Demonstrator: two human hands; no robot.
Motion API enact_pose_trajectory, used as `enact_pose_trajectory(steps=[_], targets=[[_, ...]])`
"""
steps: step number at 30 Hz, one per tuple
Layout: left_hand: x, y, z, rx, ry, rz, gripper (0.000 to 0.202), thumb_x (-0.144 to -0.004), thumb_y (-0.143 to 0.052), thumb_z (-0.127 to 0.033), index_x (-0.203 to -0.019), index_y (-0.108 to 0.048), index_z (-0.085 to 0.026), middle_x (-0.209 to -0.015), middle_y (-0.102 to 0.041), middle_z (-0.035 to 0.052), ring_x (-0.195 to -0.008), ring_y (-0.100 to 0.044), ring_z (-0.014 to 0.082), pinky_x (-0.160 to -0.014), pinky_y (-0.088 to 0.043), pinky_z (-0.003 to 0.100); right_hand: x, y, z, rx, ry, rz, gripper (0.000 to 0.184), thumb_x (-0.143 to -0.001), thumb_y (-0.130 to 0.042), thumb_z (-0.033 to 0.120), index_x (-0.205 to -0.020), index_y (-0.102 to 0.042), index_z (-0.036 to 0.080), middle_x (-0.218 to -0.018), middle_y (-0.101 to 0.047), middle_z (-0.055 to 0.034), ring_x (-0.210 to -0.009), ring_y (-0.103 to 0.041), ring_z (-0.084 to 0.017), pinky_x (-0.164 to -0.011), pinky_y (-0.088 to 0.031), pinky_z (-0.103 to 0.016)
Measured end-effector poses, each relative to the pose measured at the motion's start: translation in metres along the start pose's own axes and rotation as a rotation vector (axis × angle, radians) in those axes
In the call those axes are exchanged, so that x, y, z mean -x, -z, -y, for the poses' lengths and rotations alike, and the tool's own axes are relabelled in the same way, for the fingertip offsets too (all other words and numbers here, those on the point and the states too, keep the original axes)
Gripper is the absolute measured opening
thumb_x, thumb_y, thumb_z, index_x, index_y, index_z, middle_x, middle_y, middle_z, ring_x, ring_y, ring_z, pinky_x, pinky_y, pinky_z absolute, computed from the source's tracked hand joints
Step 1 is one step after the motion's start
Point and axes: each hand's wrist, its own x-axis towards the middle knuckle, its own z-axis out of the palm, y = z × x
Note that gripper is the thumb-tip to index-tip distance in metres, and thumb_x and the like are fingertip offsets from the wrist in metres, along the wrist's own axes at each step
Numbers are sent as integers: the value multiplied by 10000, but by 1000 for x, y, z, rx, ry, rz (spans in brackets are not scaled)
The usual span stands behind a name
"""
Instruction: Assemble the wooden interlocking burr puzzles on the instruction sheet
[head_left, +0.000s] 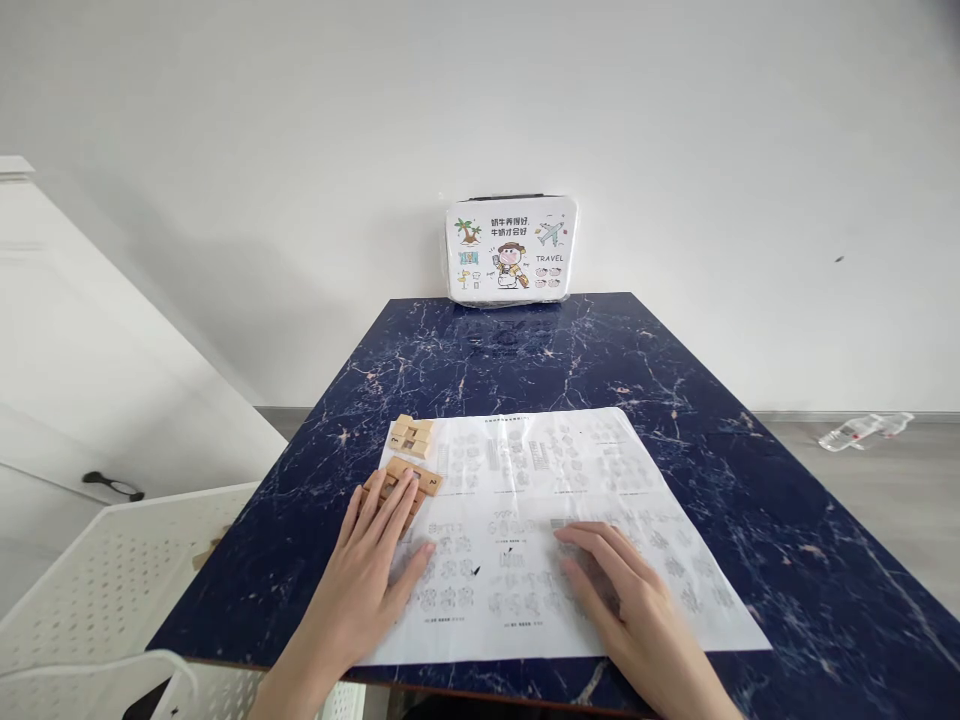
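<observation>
My left hand [382,550] lies over several light wooden puzzle pieces [424,477], its fingers stretched across them. One piece shows the number 2, and the pieces under my fingers are partly hidden. Just beyond them sits a smaller wooden piece group [411,437] marked 3, on the upper left corner of a printed paper sheet [517,590]. On the sheet's right half rests my right hand [619,585], fingers lightly curved and apart from the thumb, with nothing visible in it. Small diagrams in rows cover the paper.
A white cartoon-printed case [512,250] stands at the back of the dark blue marbled table [517,365], against the wall. To the left are a white perforated basket [112,570] and a white cable [97,665]. Clear plastic bottles [862,431] lie on the floor at right.
</observation>
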Motion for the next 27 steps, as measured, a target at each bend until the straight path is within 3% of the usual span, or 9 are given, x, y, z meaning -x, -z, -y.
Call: enact_pose_trajectory(steps=[6,14,27], targets=[[0,-4,1,-27,35,-43,833,-1100,-446,-532,-1722,47,-279,-1772,-226,79,-1637,-201,348,-1316,-273,605,-1,1,1,3,17,-5,233,-1109,-484,403,-1248,-648,313,-1285,-683,-92,-1177,-688,-283,-911,-641,-424],[-3,-8,2,-73,47,-71,842,-1098,-434,-535,-1714,91,-303,-1763,-262,58,-1623,-262,332,-1307,-300,587,1,0,1,-25,2,-12,245,-1110,-482,402,-1266,-649,315,-1310,-675,-99,-1201,-670,-297,-924,-639,-453],[-3,-8,4,-66,54,-54,820,-1104,-430,-531,-1716,69,-311,-1768,-245,46,-1636,-225,314,-1310,-302,593,0,2,3,-24,8,-16,247,-1111,-481,413,-1242,-663,312,-1303,-684,-97,-1183,-692,-291,-920,-646,-438]])
